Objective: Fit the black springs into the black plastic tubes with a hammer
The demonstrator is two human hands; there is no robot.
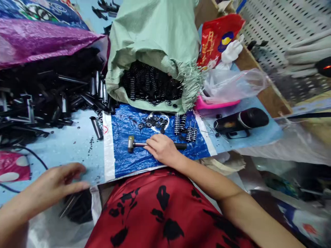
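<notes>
My right hand (164,148) is closed around the shaft of a small hammer (131,144), which lies level over a blue plastic sheet (124,162). The hammer's head points left and its black grip sticks out to the right. Off the table's front edge at left, my left hand (63,181) is open, thumb and fingers apart, with nothing in it. Just below that hand, a shiny dark tube-like piece (69,205) shows in a white bag (49,224) with other black parts. Small black discs (155,121) lie beyond the hammer, beside several ribbed black cylinders (190,134).
A pale green woven sack (152,31) full of ribbed black pieces opens toward me. Black tubular parts (62,103) spill from a purple bag (51,39) at left; one tube (96,127) stands apart. At right are a black flask (241,122), a pink tray (217,103) and a red packet (218,39).
</notes>
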